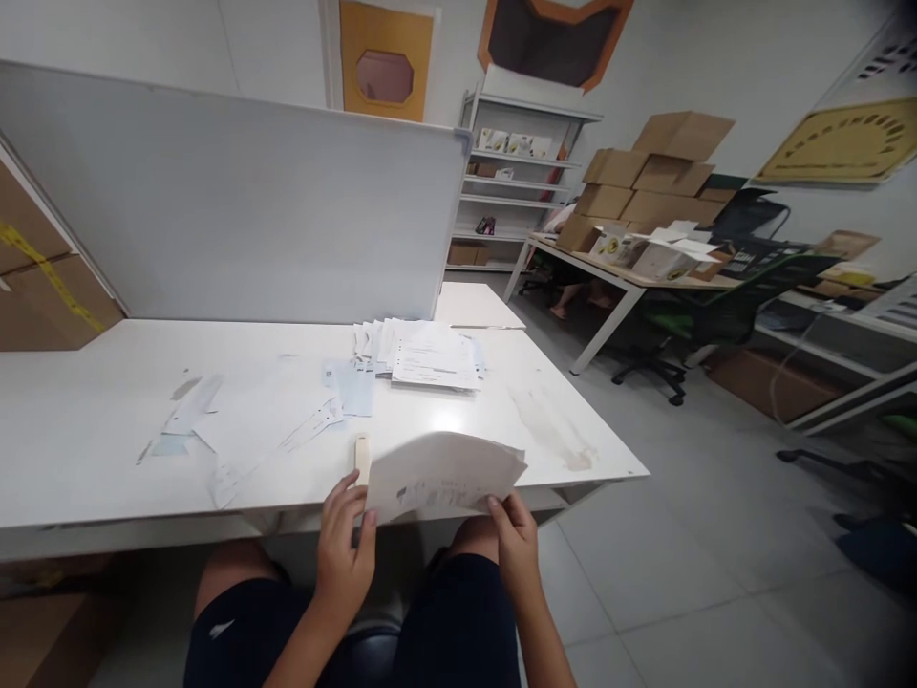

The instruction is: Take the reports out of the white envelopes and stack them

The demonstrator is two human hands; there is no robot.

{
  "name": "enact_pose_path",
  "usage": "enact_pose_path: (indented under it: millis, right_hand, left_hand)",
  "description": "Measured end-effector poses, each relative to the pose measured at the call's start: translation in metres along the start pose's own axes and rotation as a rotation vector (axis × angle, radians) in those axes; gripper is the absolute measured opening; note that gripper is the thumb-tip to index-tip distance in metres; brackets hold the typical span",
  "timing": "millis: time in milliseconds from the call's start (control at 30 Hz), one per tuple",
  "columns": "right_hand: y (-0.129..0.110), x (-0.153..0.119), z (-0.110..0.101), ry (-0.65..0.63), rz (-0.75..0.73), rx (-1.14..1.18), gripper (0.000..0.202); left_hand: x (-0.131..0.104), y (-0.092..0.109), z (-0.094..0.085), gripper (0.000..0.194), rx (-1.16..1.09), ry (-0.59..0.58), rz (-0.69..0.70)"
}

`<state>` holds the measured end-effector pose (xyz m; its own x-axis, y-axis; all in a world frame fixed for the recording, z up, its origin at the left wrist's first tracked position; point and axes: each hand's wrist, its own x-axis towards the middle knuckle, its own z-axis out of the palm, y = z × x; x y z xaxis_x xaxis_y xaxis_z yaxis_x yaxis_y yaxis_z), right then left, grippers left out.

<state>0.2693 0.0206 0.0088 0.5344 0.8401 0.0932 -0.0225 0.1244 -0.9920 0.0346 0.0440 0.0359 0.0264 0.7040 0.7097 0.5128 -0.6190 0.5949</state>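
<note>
A sheet of paper point(448, 468), faintly printed on the side facing me, is held bowed and tilted up at the table's front edge. My right hand point(517, 535) pinches its lower right corner, thumb in front. At the sheet's left edge is my left hand point(348, 535), thumb and fingers apart, fingertips by the paper; whether they touch it is unclear. Just beyond those fingers lies a narrow cream-coloured object point(362, 457), its lower end partly covered. Farther back, a stack of printed papers point(436, 355) lies beside fanned-out sheets.
Paper scraps point(190, 411) and strips lie on the left of the white table point(287, 478). A grey panel point(272, 210) stands along its back, with cardboard boxes point(43, 277) at left. An office chair point(731, 296) and a box-laden desk point(608, 268) are at right.
</note>
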Motion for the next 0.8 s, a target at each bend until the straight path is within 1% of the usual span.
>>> enact_pose_path:
  millis: [67, 133, 167, 233, 267, 333, 433, 567, 667, 800]
  right_hand:
    - [0.002, -0.015, -0.004, -0.127, 0.098, -0.037, 0.037]
    - [0.004, -0.030, -0.007, -0.265, 0.174, -0.068, 0.037]
    - [0.006, -0.036, -0.008, -0.312, 0.201, -0.068, 0.036]
    - [0.009, -0.048, -0.009, -0.354, 0.256, -0.044, 0.036]
    - [0.011, -0.052, -0.010, -0.356, 0.282, -0.029, 0.036]
    - [0.014, -0.057, -0.010, -0.337, 0.330, -0.001, 0.038]
    - [0.014, -0.059, -0.012, -0.266, 0.410, 0.038, 0.041]
    - [0.012, -0.056, -0.018, -0.205, 0.496, 0.103, 0.045]
    - [0.013, -0.056, -0.022, -0.176, 0.500, 0.104, 0.045]
    - [0.016, -0.057, -0.026, -0.141, 0.495, 0.093, 0.047]
  left_hand:
    - [-0.022, 0.002, -0.008, 0.013, -0.075, 0.121, -0.157]
    - [-0.044, -0.003, -0.014, 0.022, -0.155, 0.163, -0.396]
    - [-0.054, -0.006, -0.017, 0.026, -0.200, 0.155, -0.532]
    - [-0.069, -0.014, -0.021, 0.033, -0.309, 0.115, -0.778]
    - [-0.074, -0.018, -0.022, 0.035, -0.367, 0.099, -0.873]
    - [-0.079, -0.022, -0.024, 0.037, -0.469, 0.077, -0.997]
    - [-0.077, -0.022, -0.025, 0.037, -0.562, 0.043, -1.076]
    - [-0.074, -0.019, -0.022, 0.037, -0.642, -0.055, -1.128]
    - [-0.074, -0.017, -0.018, 0.038, -0.655, -0.089, -1.152]
    - [-0.067, -0.011, -0.015, 0.036, -0.712, -0.090, -1.187]
